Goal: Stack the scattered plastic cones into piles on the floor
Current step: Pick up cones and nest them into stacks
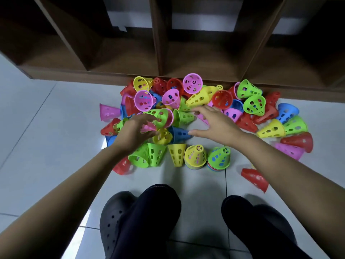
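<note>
A dark brown wooden shelf unit with open cubbies (160,53) runs across the top of the view, and the pale grey tiled floor (46,137) in front of it carries everything else. Against the shelf's foot lies the heap of perforated plastic cones in pink, red, yellow, green and blue (196,101), most tipped on their sides and pointing every way, which is why none of them nest yet.

Nearer the person, two short piles stand upright on their wide rims: a yellow-topped stack of cones (196,156) and, just beside it, a green-topped stack of cones (218,157) (kept close to the knees, I judge, so each new cone is a short carry). These look like the only piles begun, so the job is at an early stage.

The left hand (138,129) reaches into the heap with fingers curled around a small pink cone (148,127); it appears to hold it, though blur makes the contact uncertain. The right hand (212,124) is spread wide and empty, palm down, its thumb touching or nearly touching a blue cone lying on its side (179,134), likely the next pick.
</note>
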